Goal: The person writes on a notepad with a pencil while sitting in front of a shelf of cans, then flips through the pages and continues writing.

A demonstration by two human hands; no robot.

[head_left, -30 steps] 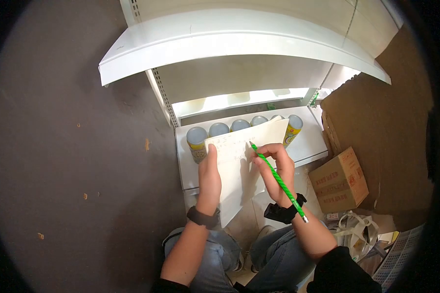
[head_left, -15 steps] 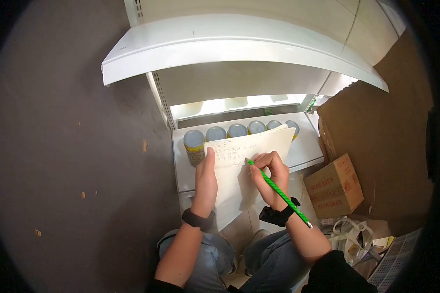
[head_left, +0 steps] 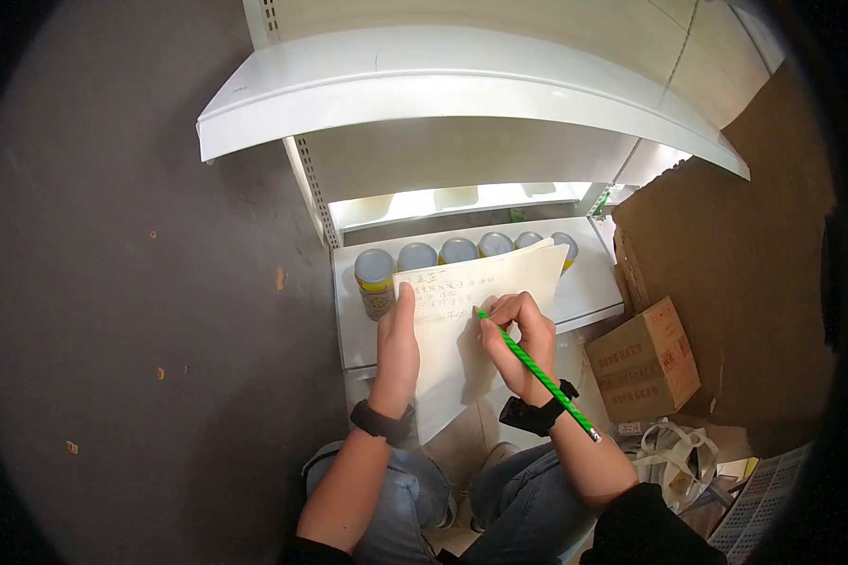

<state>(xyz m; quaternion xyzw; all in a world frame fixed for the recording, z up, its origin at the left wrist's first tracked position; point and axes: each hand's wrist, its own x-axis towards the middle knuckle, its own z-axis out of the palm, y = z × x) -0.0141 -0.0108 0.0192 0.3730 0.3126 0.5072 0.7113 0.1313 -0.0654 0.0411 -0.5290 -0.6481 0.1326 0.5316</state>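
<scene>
My left hand [head_left: 398, 350] grips the left edge of a paper pad [head_left: 448, 363], thumb on top and fingers hidden beneath. Handwritten numbers and marks cover the pad's upper part. A green striped pencil [head_left: 537, 370] is pinched in my right hand [head_left: 521, 344], its tip at the paper just under the writing and its eraser end toward my wrist. Behind the pad, a row of several cans [head_left: 375, 273] with grey lids and yellow bands stands on the low white shelf [head_left: 584, 292]; the pad partly covers them.
An upper white shelf [head_left: 462, 89] juts out above the cans. To the right are a small cardboard box [head_left: 643, 363], a large brown cardboard sheet [head_left: 735, 254], a plastic bag [head_left: 674, 461] and a grey plastic crate [head_left: 763, 499]. A dark wall or panel [head_left: 151, 282] fills the left side.
Almost nothing differs. The pencil and both hands stay in nearly the same place on the pad, with only a tiny shift of the view.
</scene>
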